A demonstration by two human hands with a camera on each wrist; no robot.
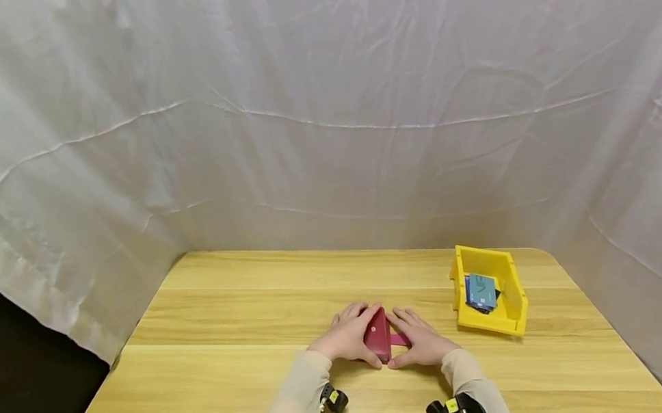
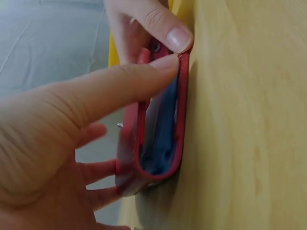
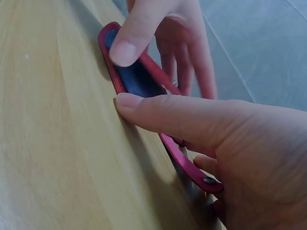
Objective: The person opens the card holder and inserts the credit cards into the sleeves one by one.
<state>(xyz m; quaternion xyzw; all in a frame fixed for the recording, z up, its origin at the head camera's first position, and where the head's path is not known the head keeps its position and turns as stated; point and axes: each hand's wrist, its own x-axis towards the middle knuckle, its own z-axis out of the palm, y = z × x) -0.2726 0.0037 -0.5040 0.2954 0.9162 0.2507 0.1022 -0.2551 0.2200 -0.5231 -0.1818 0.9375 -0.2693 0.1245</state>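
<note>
A red card wallet (image 1: 376, 336) with a snap strap (image 1: 400, 340) is between both hands, low over the table. My left hand (image 1: 346, 337) holds its folded left end, thumb at the open edge and fingers behind the outer face. On the other side my right hand (image 1: 420, 341) pinches the near edge by the strap, its thumb (image 3: 158, 111) along the rim. The wallet's mouth gapes in both wrist views, showing a dark blue inside (image 2: 160, 139). In the right wrist view the strap hangs unfastened, with a metal snap (image 3: 209, 180) at its end.
A yellow bin (image 1: 520, 321) stands to the right on the wooden table (image 1: 213, 359). Several cards (image 1: 481, 291) lie inside it, a blue-grey one on top. A pale curtain (image 1: 328, 186) hangs behind the table and along its sides.
</note>
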